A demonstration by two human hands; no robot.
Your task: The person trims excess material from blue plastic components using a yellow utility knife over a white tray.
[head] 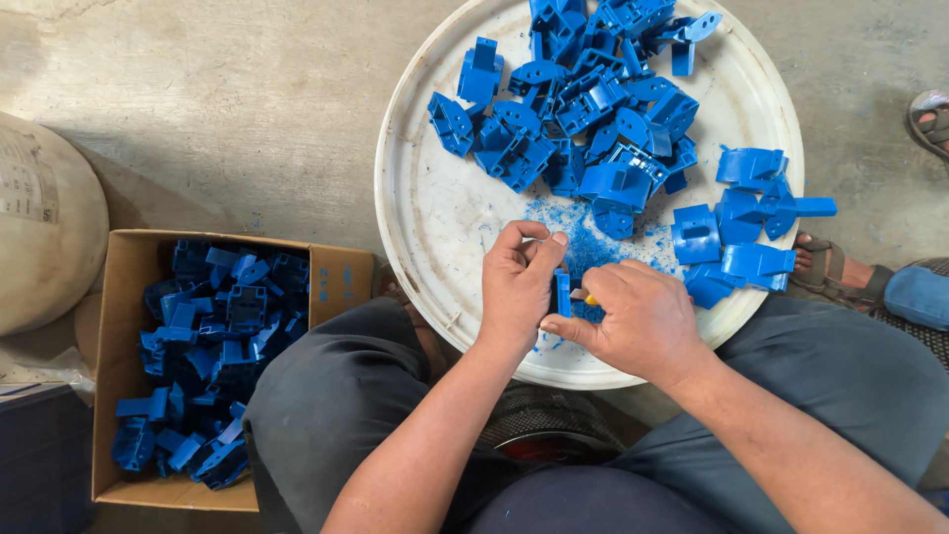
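Note:
My left hand (516, 285) grips a small blue plastic part (562, 291) over the near edge of a round white tray (425, 208). My right hand (638, 318) is closed around a small tool with a yellow bit showing (590, 300), pressed against the part. Blue shavings (578, 232) lie on the tray just beyond my fingers. A heap of blue plastic parts (593, 109) covers the tray's far half. A smaller group of blue parts (741, 222) lies at its right rim.
A cardboard box (124, 336) at my left knee holds several blue parts. A pale sack (44, 222) sits at the far left. Another person's sandalled feet (835, 272) are at the right, on the concrete floor (227, 109).

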